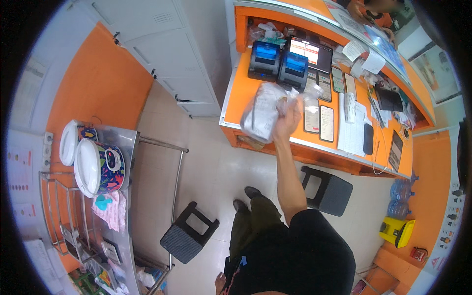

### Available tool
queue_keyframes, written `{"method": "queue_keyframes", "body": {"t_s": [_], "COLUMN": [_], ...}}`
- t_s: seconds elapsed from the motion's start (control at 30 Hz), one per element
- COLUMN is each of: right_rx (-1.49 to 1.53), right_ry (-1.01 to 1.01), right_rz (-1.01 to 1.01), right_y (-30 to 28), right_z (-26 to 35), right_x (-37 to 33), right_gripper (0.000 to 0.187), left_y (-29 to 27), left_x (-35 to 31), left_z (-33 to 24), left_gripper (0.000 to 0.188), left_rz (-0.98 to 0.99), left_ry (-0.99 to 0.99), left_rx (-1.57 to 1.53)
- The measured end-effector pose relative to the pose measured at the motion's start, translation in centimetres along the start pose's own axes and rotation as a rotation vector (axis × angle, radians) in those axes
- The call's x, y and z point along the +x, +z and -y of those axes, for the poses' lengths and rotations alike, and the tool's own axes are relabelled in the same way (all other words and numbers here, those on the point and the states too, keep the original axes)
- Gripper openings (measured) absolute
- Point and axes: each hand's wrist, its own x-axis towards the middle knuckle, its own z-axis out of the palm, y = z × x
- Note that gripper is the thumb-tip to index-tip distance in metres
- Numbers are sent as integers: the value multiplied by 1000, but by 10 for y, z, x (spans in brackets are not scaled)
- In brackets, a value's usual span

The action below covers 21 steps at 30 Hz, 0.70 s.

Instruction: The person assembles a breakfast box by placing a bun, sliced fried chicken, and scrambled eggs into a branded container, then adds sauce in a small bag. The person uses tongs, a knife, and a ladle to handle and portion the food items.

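Note:
My right hand (pixel 289 122) is closed around the gathered top of a clear plastic bag with a white package (pixel 263 112) inside. The bag is over the left front corner of the orange counter (pixel 235 101), and I cannot tell whether it rests there. Just behind it stand two dark label printers with blue lids, the left printer (pixel 264 59) and the right printer (pixel 293 69). Several lit phones lie to the right of the hand, the closest a phone (pixel 326 123) near the front edge. My left hand (pixel 220 282) hangs low beside my leg, mostly hidden.
A laptop (pixel 324 60), papers (pixel 350 132) and a dark phone (pixel 368 138) lie on the counter. Black stools (pixel 189 236) (pixel 330 192) stand on the floor. On the left, a metal table (pixel 127 142) bears patterned pots with white lids (pixel 88 167). Grey lockers (pixel 167 49) stand behind.

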Motion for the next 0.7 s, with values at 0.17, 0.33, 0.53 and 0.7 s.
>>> {"method": "queue_keyframes", "body": {"t_s": [0.17, 0.33, 0.53, 0.7], "right_rx": [166, 388, 649, 599], "right_ry": [1, 169, 289, 266], "right_rz": [327, 1057, 1549, 1495], "right_y": [-26, -47, -77, -124], "right_z": [108, 206, 280, 336], "right_x": [20, 78, 154, 226], "right_gripper": [25, 48, 47, 47], "left_y": [24, 50, 55, 108], "left_x": [26, 99, 167, 179], "left_z": [-39, -79, -139, -220], "left_gripper": [53, 55, 52, 45], "left_rz": [8, 253, 361, 449], "left_ry": [14, 311, 49, 306], "left_rx": [46, -38, -297, -286]}}
